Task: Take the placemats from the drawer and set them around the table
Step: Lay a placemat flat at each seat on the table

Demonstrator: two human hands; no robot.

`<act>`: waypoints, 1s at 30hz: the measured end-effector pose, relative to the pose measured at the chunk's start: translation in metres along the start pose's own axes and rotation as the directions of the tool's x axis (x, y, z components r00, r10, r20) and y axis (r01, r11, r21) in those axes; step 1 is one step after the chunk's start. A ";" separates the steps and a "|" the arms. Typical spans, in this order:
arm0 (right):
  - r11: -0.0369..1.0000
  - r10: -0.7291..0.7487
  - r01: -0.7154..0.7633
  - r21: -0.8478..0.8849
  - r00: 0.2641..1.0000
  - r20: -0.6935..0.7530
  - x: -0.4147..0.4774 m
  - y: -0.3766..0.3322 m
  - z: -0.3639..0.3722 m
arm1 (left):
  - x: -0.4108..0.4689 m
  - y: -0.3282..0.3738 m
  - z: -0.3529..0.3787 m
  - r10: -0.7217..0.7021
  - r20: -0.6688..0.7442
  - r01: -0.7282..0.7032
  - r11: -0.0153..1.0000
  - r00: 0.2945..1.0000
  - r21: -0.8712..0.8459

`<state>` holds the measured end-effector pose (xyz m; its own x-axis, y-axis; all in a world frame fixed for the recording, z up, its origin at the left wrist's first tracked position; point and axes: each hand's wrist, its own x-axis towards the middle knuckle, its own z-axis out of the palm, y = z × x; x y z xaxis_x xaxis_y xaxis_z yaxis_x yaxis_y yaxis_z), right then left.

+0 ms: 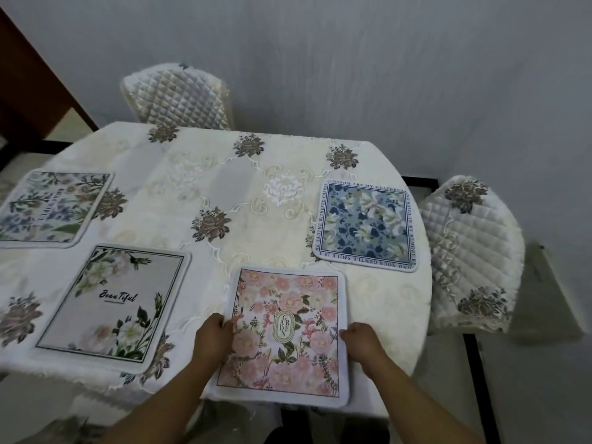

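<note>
The left hand (pixel 214 339) and the right hand (pixel 363 342) hold the pink placemat (pixel 285 334) by its two side edges, fingers closed on it. It lies at the near edge of the tabletop (pixel 224 174), where three other placemats (pixel 366 224) lie flat.

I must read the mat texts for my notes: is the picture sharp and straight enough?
Head view: light is dim and even, without glare. The pink placemat and grey placemat read clearly; the far-left placemat is blurred, unreadable. Wide-angle distortion bends the table edge.
</note>
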<state>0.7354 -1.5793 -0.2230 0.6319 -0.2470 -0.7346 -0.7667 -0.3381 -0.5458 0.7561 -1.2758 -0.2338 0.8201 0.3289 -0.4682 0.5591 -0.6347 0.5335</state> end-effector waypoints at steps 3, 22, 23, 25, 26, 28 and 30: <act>0.987 -0.154 0.152 -0.057 0.988 -0.021 -0.009 -0.008 -0.013 | -0.017 0.018 -0.012 0.057 -0.036 -0.059 0.997 0.998 -0.056; 0.808 -0.584 0.563 -0.174 0.721 -0.373 -0.027 0.043 -0.430 | -0.206 0.351 0.130 0.320 -0.213 -0.368 0.897 0.923 -0.243; 0.801 -0.593 0.563 -0.203 0.706 -0.387 -0.028 0.045 -0.455 | -0.214 0.367 0.143 0.328 -0.208 -0.374 0.893 0.921 -0.249; 0.782 -0.621 0.574 -0.244 0.679 -0.392 -0.024 0.045 -0.496 | -0.224 0.392 0.165 0.336 -0.204 -0.381 0.888 0.920 -0.257; 0.777 -0.627 0.577 -0.253 0.673 -0.392 -0.021 0.042 -0.511 | -0.228 0.401 0.172 0.335 -0.205 -0.380 0.888 0.920 -0.258; 0.767 -0.640 0.579 -0.275 0.672 -0.372 -0.008 0.035 -0.536 | -0.231 0.418 0.183 0.327 -0.215 -0.378 0.885 0.920 -0.272; 0.758 -0.653 0.585 -0.290 0.679 -0.336 0.013 0.023 -0.551 | -0.227 0.432 0.191 0.320 -0.228 -0.376 0.885 0.920 -0.275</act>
<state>0.7880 -2.0910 -0.0229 0.9676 -0.2523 -0.0069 -0.1783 -0.6636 -0.7265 0.7884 -1.7587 -0.0316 0.9608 0.2588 -0.0998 0.2202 -0.4929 0.8417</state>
